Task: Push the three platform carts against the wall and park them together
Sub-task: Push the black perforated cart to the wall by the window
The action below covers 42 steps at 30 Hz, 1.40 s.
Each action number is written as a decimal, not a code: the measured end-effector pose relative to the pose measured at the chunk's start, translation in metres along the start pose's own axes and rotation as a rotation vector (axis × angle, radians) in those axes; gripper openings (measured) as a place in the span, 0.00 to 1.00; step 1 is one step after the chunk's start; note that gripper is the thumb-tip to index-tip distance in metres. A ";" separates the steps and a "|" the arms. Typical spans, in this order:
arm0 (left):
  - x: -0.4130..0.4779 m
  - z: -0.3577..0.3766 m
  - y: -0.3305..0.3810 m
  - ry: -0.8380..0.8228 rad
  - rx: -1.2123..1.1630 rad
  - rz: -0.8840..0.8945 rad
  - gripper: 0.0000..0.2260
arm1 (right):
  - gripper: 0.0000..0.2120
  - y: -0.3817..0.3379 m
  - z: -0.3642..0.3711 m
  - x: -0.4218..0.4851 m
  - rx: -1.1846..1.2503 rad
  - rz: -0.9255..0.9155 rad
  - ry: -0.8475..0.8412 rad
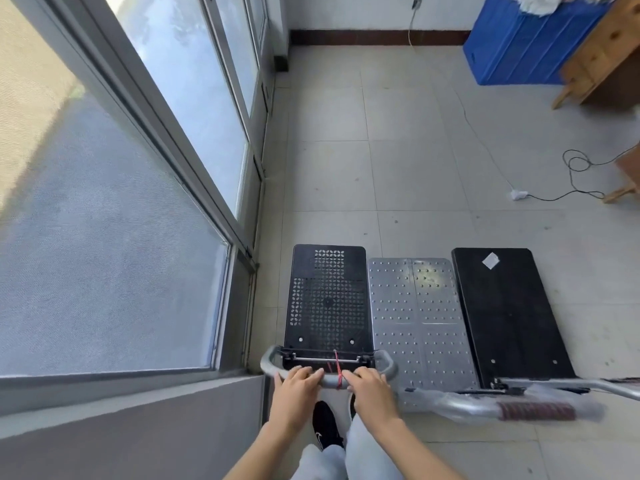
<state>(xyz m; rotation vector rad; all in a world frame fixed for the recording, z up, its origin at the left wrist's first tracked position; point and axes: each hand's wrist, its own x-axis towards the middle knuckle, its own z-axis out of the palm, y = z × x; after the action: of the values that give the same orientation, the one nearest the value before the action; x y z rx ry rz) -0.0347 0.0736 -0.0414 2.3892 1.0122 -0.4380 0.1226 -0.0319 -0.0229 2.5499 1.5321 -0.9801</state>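
Note:
Three platform carts stand side by side on the tiled floor. The black perforated cart [328, 299] is leftmost, close beside the window wall [242, 271]. Both my hands grip its grey handle [384, 360]: my left hand [298, 384] on the left part, my right hand [369, 384] on the right part, with a red cord tied between them. The silver studded cart [417, 320] touches it on the right, its plastic-wrapped handle [485, 407] near me. The plain black cart [509, 313] is rightmost, a small gap apart, angled slightly outward.
A blue crate [526, 43] and wooden furniture [602, 60] stand at the far right. A white cable and a black cable [575, 168] trail over the floor to a plug [518, 194]. Open tile lies ahead of the carts. My shoe [325, 424] is below the handle.

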 end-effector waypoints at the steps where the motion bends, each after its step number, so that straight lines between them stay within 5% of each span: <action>1: 0.007 -0.006 0.002 -0.007 -0.002 0.001 0.17 | 0.13 0.002 -0.003 0.006 0.014 0.008 0.023; 20: 0.191 -0.085 -0.003 0.116 -0.061 -0.023 0.16 | 0.17 0.042 -0.105 0.178 0.027 -0.088 0.219; 28: 0.285 -0.145 -0.002 0.106 -0.095 -0.056 0.17 | 0.07 0.046 -0.172 0.272 0.048 -0.081 0.149; 42: 0.405 -0.217 -0.026 0.096 -0.108 -0.050 0.14 | 0.11 0.035 -0.244 0.397 0.078 0.001 0.149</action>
<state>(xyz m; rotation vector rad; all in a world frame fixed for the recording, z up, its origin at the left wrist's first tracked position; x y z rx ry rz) 0.2384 0.4432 -0.0627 2.3116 1.1114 -0.2817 0.4032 0.3419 -0.0411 2.7337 1.5561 -0.8850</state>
